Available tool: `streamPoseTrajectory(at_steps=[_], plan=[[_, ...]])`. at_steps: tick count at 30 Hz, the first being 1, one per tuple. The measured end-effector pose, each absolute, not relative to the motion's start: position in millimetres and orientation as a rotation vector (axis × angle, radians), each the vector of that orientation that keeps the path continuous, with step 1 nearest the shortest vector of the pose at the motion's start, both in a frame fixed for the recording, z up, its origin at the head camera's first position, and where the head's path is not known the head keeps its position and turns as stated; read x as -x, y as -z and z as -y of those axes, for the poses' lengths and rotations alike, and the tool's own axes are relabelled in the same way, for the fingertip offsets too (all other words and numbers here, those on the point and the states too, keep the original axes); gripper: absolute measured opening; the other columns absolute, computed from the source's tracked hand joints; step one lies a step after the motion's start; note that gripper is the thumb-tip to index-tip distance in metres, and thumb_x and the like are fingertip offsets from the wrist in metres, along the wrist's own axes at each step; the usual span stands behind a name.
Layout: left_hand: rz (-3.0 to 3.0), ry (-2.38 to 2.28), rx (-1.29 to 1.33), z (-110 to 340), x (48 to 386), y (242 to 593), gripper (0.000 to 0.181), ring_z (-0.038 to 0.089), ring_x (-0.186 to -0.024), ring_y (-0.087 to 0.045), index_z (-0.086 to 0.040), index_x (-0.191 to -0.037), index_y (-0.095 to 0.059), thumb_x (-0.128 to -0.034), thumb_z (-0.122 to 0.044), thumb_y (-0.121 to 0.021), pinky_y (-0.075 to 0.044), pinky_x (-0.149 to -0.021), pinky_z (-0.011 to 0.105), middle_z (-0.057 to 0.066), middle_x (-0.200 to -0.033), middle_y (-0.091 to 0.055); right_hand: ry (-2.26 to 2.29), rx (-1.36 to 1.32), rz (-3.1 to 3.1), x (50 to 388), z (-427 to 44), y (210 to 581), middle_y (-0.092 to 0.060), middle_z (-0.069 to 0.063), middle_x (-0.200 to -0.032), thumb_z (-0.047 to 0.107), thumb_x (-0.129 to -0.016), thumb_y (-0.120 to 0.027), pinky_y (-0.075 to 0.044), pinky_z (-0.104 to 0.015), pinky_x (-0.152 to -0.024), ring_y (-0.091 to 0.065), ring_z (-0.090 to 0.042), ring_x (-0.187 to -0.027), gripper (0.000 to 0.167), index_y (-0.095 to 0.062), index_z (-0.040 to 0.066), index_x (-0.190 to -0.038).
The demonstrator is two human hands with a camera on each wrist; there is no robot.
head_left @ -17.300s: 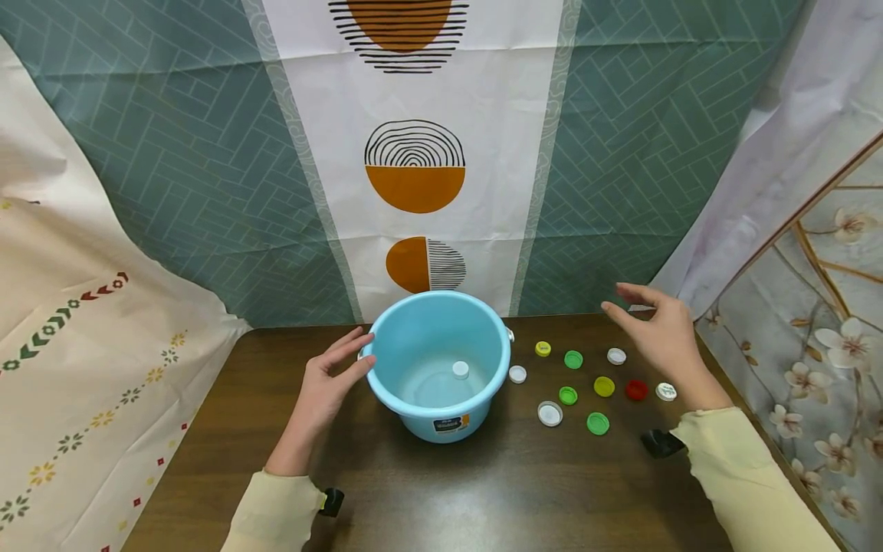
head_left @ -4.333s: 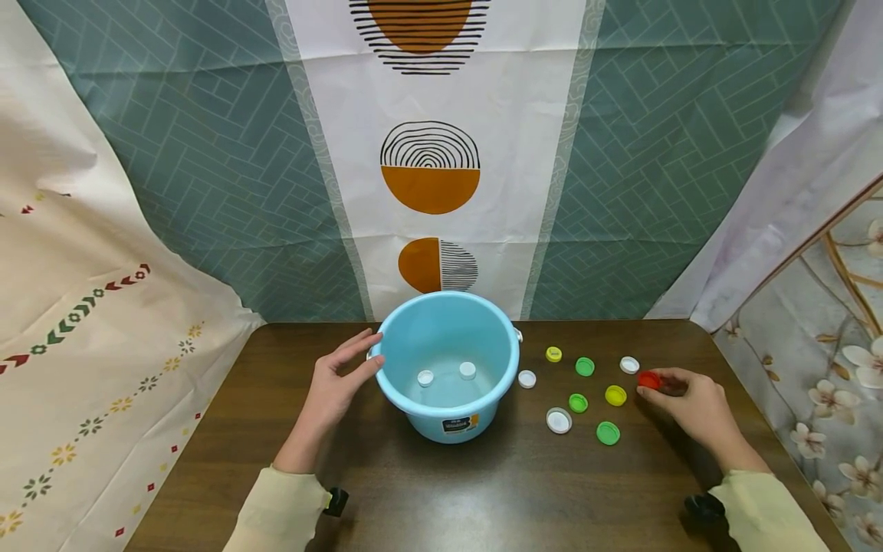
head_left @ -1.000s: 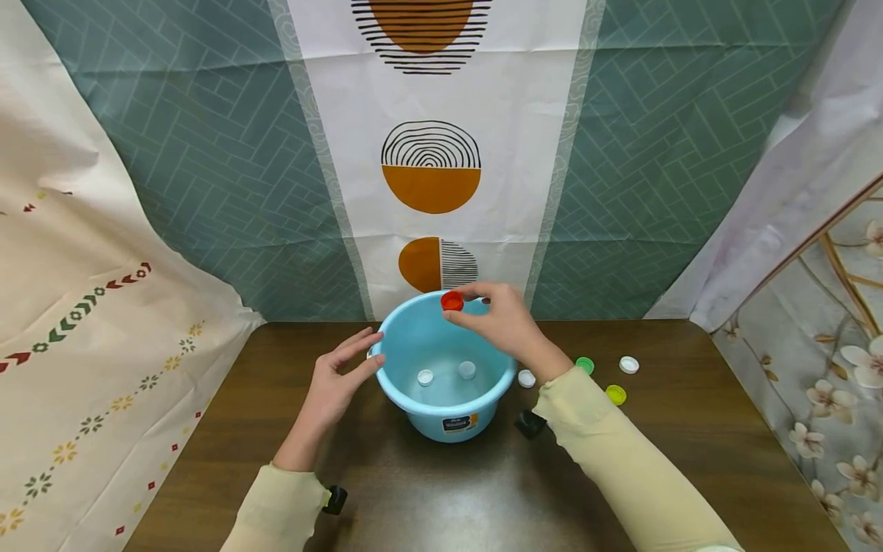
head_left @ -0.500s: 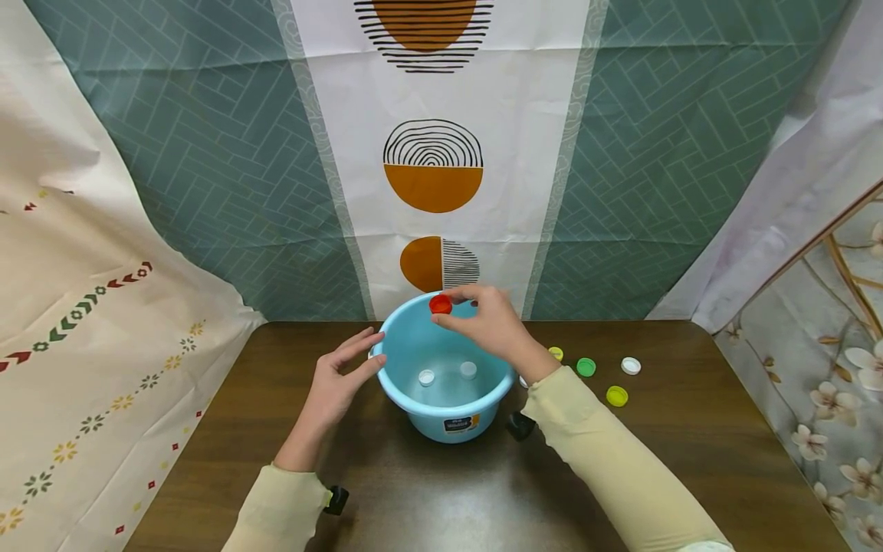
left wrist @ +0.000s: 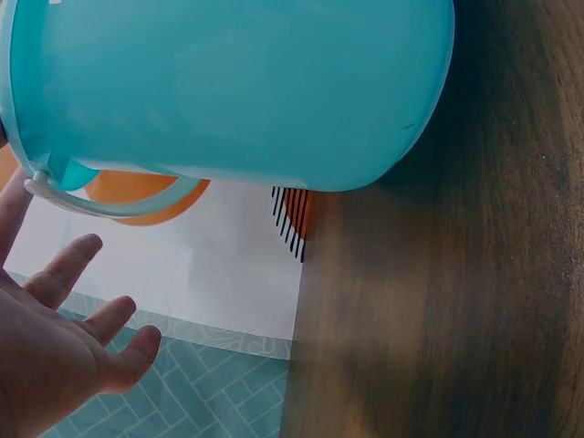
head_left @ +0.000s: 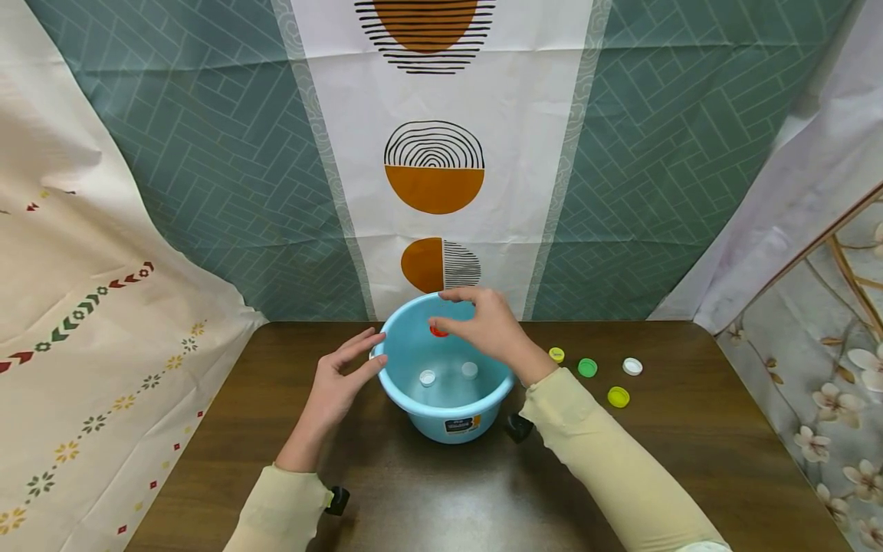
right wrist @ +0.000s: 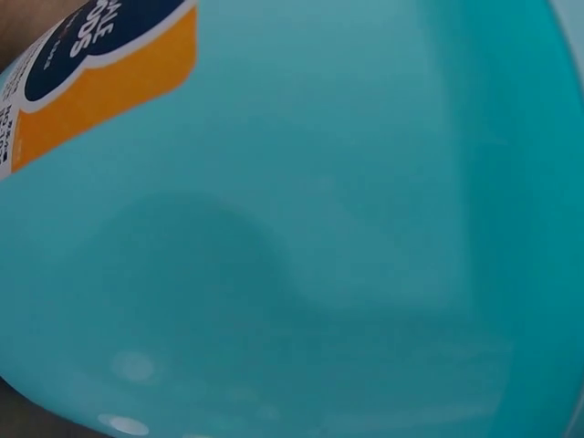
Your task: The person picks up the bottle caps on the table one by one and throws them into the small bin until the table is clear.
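A light blue bucket (head_left: 451,412) stands upright on the table. Over its mouth is my right hand (head_left: 486,326), thumb and index tips apart. A red bottle cap (head_left: 438,332) shows just below that thumb, inside the bucket, apart from the fingers as far as I can see. Two white caps lie on the bucket's floor, one left (head_left: 427,378), one right (head_left: 470,370). My left hand (head_left: 338,376) touches the bucket's left rim with thumb and forefinger; its other fingers spread loosely near the white handle (left wrist: 128,210) in the left wrist view. The right wrist view shows mostly the bucket's wall (right wrist: 319,228).
On the table (head_left: 414,506), right of the bucket, lie a small yellow cap (head_left: 556,355), a green cap (head_left: 588,368), a white cap (head_left: 632,366) and a larger yellow cap (head_left: 618,397). My right sleeve (head_left: 607,452) hides part of the table. A patterned curtain (head_left: 441,92) hangs behind.
My right hand carried the red cap from the table's right side to above the bucket. Within the last half second the hand let go and the cap dropped lower. The left hand stayed at the rim.
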State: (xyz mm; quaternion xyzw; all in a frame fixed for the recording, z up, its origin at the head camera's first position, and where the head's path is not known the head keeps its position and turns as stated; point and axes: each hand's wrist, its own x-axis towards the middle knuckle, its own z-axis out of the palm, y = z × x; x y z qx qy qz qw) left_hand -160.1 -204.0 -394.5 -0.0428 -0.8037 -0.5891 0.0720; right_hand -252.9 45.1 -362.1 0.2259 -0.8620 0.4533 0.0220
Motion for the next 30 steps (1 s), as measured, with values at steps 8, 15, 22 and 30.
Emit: streamPoseTrajectory(at_steps=[8,15,22,30], plan=[[2.402,1.784,0.137,203,160,394,0.042,0.021,-0.134,-0.038,-0.014,-0.122,-0.063,-0.0836,-0.029,-0.071,-0.030,-0.105,0.059,0.002,-0.139,-0.050,-1.403,-0.716,2.664,252,-48,362,-0.059,0.006,-0.128,0.052,-0.076,-0.071,-0.045,-0.042,-0.098,-0.049,-0.017,-0.123,0.059,-0.062,0.018,-0.123],[2.390,1.796,0.133,203,159,394,0.042,0.021,-0.135,-0.038,-0.014,-0.123,-0.063,-0.0837,-0.029,-0.071,-0.031,-0.105,0.058,0.002,-0.140,-0.049,-1.402,-0.703,2.657,253,-50,362,-0.060,0.007,-0.126,0.051,-0.076,-0.071,-0.046,-0.040,-0.097,-0.049,-0.015,-0.123,0.057,-0.063,0.018,-0.122],[2.381,1.797,0.133,206,163,402,0.041,0.019,-0.135,-0.038,-0.019,-0.122,-0.064,-0.0828,-0.031,-0.071,-0.032,-0.105,0.057,-0.002,-0.139,-0.049,-1.406,-0.693,2.657,253,-52,361,-0.060,0.009,-0.126,0.052,-0.076,-0.071,-0.046,-0.040,-0.098,-0.049,-0.014,-0.123,0.056,-0.063,0.019,-0.121],[2.393,1.786,0.135,203,158,395,0.043,0.021,-0.135,-0.038,-0.013,-0.123,-0.063,-0.0840,-0.029,-0.070,-0.032,-0.105,0.056,0.004,-0.140,-0.049,-1.483,-0.670,2.655,252,-61,357,-0.058,0.009,-0.128,0.055,-0.075,-0.071,-0.051,-0.039,-0.088,-0.052,-0.018,-0.120,0.061,-0.062,0.020,-0.124]])
